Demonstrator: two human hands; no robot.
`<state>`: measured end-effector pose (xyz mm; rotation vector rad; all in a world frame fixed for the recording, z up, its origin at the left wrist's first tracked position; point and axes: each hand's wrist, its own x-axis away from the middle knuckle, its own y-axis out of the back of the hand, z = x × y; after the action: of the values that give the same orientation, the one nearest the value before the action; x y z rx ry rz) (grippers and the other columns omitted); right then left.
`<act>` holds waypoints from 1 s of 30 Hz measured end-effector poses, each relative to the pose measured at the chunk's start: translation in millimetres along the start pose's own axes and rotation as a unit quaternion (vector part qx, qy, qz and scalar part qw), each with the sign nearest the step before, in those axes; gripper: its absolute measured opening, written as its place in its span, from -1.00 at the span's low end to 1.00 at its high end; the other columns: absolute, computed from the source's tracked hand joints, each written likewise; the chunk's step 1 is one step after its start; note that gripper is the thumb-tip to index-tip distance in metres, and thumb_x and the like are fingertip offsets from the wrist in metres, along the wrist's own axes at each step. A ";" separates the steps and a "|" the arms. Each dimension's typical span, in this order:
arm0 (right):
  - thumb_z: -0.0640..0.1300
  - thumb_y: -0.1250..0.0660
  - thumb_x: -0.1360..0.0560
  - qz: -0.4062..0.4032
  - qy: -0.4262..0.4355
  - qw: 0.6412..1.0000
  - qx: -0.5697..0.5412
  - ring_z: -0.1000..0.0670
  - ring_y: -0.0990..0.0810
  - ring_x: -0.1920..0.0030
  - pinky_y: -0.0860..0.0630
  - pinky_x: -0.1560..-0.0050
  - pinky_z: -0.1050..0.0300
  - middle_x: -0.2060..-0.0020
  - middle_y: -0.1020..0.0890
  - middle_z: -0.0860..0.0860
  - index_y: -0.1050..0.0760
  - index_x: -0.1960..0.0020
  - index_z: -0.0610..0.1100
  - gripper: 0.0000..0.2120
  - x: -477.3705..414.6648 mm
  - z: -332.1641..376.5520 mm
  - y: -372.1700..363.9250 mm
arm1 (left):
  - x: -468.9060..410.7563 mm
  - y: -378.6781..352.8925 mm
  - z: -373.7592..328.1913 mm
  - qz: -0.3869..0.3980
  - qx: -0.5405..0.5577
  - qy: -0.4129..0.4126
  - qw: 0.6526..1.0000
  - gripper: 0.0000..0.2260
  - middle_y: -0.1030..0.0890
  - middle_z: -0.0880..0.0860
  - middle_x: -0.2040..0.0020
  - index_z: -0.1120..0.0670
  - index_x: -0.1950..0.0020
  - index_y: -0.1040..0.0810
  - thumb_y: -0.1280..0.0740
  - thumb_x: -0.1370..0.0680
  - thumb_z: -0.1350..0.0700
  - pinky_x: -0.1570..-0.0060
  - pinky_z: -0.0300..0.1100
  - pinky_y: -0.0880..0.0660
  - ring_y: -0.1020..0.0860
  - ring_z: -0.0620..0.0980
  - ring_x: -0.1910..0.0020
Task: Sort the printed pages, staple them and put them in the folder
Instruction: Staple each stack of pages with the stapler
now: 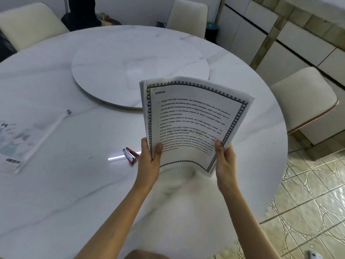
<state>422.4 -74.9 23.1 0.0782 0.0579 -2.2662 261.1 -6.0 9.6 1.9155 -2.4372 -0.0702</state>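
The left hand pinches the lower left edge of a thin stack of white printed pages with a black patterned border, its thumb lying on the front sheet and its fingers hidden behind. The right hand grips the lower right edge the same way, so the two hands are apart with the sheets between them. The printed pages are held up off the round white marble tabletop, bowed and tilted toward the camera, and the top sheet is headed "STORAGE". Just beside the left hand, at nine o'clock, a small red and silver stapler lies on the tabletop. Well out at nine o'clock, near the table's edge, lies a clear plastic zip folder with a pale printed pattern. At eleven o'clock beyond the pages sits a round white marble turntable. Cream upholstered chairs stand around the table.
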 end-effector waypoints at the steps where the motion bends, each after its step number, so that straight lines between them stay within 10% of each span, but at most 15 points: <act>1: -0.05 -0.15 -0.58 -0.006 -0.012 1.000 0.002 0.03 -0.56 -0.16 -0.50 -0.21 -0.02 -0.10 -0.61 0.09 -0.43 -0.21 -0.05 -0.75 -0.5 -3.1 -0.8 | -1.2 -0.1 1.5 -0.002 -0.009 0.003 1.000 -0.82 -0.48 -0.22 -0.07 -0.03 -0.18 -0.28 -0.15 -0.59 0.09 0.00 -0.57 -0.38 -0.46 -0.45 0.00; 9: -0.04 -0.19 -0.58 -0.033 -0.056 0.990 0.123 -0.09 -0.63 0.04 -0.57 0.00 -0.18 0.07 -0.65 -0.01 -0.47 0.03 0.02 -0.91 -10.7 -14.9 9.4 | -10.3 6.6 6.2 0.015 -0.136 0.030 0.990 -0.89 -0.51 -0.11 0.11 0.08 -0.08 -0.32 -0.09 -0.62 0.08 0.22 -0.38 -0.41 -0.48 -0.23 0.17; 17: -0.19 -0.17 -0.57 0.042 -0.215 0.931 0.291 -0.05 -0.55 0.15 -0.44 0.26 0.16 0.13 -0.59 -0.06 -0.44 0.02 -0.18 -0.91 4.9 -60.5 29.0 | 12.2 7.3 53.7 0.100 -0.226 0.184 0.951 -0.73 -0.45 0.16 -0.30 0.22 -0.31 -0.23 -0.09 -0.62 0.21 0.07 -0.33 -0.39 -0.48 0.10 -0.21; 30: -0.18 -0.18 -0.56 -0.017 -0.232 0.935 0.266 -0.07 -0.58 -0.02 -0.53 -0.04 -0.01 -0.05 -0.62 -0.03 -0.45 -0.25 -0.13 -0.72 24.4 -75.0 34.1 | 34.9 6.8 67.2 0.026 -0.174 0.149 0.973 -0.67 -0.45 0.07 -0.26 0.08 -0.35 -0.34 -0.15 -0.58 0.21 -0.20 -0.15 -0.37 -0.44 0.03 -0.23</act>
<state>435.6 -110.4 -54.0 -0.1761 -0.8112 -2.2185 242.2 -37.6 -57.0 1.5835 -2.1126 -0.1792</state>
